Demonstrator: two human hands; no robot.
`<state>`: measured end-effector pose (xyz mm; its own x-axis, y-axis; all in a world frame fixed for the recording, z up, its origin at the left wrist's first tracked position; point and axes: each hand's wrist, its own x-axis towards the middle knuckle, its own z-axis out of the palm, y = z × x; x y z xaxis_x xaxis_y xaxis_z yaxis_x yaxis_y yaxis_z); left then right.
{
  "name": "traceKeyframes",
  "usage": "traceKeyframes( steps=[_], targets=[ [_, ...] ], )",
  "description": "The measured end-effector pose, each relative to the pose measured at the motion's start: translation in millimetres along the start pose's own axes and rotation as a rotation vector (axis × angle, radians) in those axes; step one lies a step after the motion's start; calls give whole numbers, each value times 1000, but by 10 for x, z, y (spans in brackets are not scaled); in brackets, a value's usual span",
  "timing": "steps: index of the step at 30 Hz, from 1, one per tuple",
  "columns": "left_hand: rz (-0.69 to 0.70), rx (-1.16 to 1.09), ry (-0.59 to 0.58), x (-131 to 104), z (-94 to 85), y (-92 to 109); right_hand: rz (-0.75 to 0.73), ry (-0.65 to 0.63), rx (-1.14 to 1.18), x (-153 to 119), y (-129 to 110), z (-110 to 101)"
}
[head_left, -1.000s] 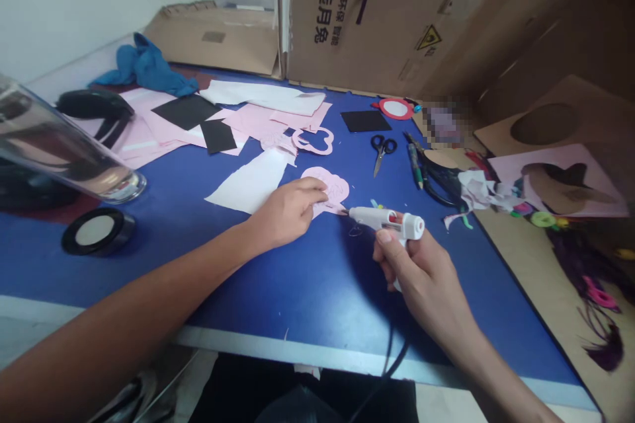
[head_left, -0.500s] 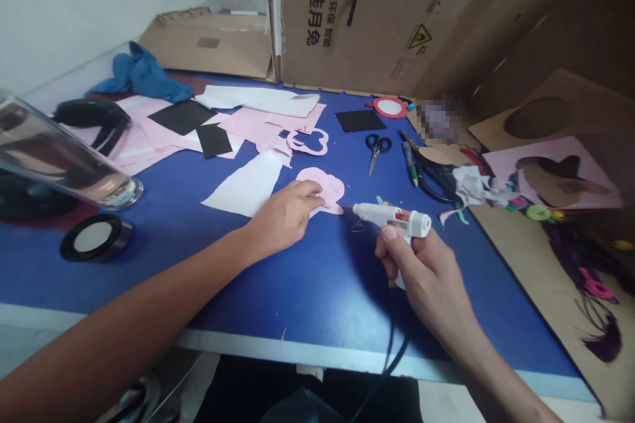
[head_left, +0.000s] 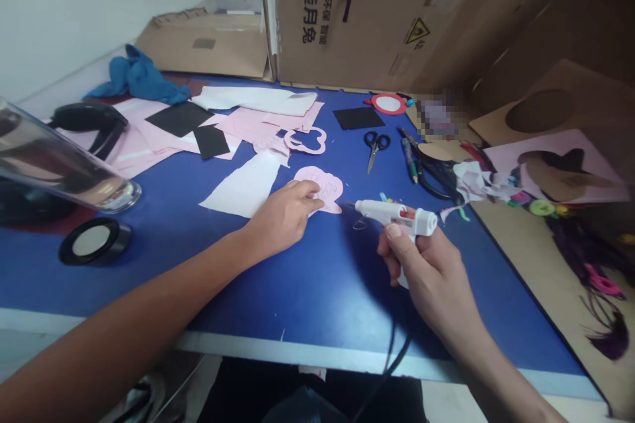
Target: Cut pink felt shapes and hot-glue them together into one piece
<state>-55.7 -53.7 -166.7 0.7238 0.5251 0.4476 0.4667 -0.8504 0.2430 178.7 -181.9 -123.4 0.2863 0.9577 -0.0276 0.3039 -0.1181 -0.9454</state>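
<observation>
We see a blue worktop [head_left: 322, 291], pink paper cutout [head_left: 328, 184] near its middle, black card [head_left: 358, 118] by its far edge, scissors [head_left: 376, 147] near the card

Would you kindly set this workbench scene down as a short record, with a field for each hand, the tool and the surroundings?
Left hand: fingers resting on the pink cutout
Right hand: gripping the white glue gun
Nozzle: pointed toward the cutout, with a visible gap between them
Work surface: blue tabletop
Beside left hand: white paper
Beyond glue gun: scissors with black handles
Far left: blue cloth
Backdrop: printed cardboard
</observation>
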Motion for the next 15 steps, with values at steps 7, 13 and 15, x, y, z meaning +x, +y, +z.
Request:
traceKeyframes(
  steps=[7, 13, 15],
  targets=[
    [-5, 12, -19, -7, 8, 0, -20, 8, 1, -10, 28, -28],
    [-17, 38, -57, -10, -8, 25, -59, 53, 13, -12, 19, -60],
    [-16, 47, -56, -13, -11, 31, -56, 56, 13, -12, 8, -62]
  ],
)
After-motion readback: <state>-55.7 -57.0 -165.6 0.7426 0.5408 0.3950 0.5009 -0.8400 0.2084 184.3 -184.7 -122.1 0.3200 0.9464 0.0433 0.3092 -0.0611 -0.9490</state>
